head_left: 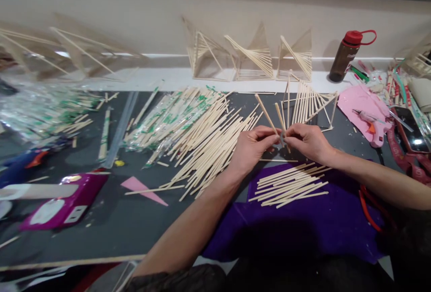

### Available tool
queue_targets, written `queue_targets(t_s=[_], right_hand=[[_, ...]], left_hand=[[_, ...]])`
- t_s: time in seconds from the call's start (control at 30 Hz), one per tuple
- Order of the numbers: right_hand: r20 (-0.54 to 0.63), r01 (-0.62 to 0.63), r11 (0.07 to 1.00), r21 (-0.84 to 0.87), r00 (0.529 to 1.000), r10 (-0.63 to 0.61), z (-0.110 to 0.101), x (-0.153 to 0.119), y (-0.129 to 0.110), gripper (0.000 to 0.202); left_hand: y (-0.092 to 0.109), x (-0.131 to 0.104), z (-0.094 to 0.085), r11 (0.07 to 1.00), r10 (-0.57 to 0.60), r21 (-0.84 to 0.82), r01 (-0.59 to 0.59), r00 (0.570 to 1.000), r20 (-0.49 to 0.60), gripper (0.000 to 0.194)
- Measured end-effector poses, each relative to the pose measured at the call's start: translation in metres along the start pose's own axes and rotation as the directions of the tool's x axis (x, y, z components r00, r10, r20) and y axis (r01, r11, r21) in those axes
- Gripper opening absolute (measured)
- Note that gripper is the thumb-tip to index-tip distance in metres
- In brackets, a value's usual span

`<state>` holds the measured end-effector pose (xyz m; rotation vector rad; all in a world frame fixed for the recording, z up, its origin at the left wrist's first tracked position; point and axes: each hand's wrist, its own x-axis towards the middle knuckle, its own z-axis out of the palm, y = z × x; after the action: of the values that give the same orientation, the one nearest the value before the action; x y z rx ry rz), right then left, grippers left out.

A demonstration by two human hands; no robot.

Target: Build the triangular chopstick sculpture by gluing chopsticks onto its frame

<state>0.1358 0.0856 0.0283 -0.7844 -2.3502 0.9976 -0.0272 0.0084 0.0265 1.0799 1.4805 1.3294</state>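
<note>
My left hand [249, 147] pinches a wooden chopstick [265, 110] that slants up and away to the left. Close beside it, my right hand [309, 143] is closed on a second chopstick [279, 115], tilted the same way. The fingertips nearly meet; whether the two sticks touch is hidden there. Right behind my hands stands a frame of glued sticks [305, 103] with a fan of slats. Below them, a batch of shorter sticks [291, 186] lies on a purple cloth [232, 233]. A large pile of loose chopsticks [208, 148] spreads to the left.
Wrapped chopsticks [175, 112] lie beside a clear ruler [121, 124]. Several finished stick frames [254, 61] line the wall. At right are a bottle [346, 58], a pink glue gun [372, 124], a phone [411, 128] and red-handled pliers [367, 211]. A magenta device [67, 202] sits at left.
</note>
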Motion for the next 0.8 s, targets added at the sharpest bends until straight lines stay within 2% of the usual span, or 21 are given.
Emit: queue_targets(t_s=[0.17, 0.47, 0.67, 0.8], right_hand=[[-0.017, 0.002, 0.996, -0.085, 1.0, -0.004, 0.004, -0.005, 0.007, 0.018], [0.031, 0.02, 0.994, -0.103, 0.999, -0.017, 0.005, -0.009, 0.005, 0.021], [0.033, 0.099, 0.993, -0.059, 0.995, -0.097, 0.005, -0.009, 0.013, 0.019], [0.047, 0.092, 0.995, -0.047, 0.995, -0.09, 0.006, -0.008, 0.016, 0.019]], left_hand=[[-0.011, -0.001, 0.003, 0.993, 0.047, 0.108, -0.054, 0.996, 0.071, 0.015], [-0.029, -0.003, 0.009, 0.954, 0.204, 0.222, -0.2, 0.979, 0.006, 0.015], [-0.035, -0.005, 0.009, 0.951, 0.191, 0.249, -0.181, 0.981, -0.016, 0.026], [-0.035, -0.005, 0.009, 0.951, 0.2, 0.242, -0.194, 0.98, 0.0, 0.024]])
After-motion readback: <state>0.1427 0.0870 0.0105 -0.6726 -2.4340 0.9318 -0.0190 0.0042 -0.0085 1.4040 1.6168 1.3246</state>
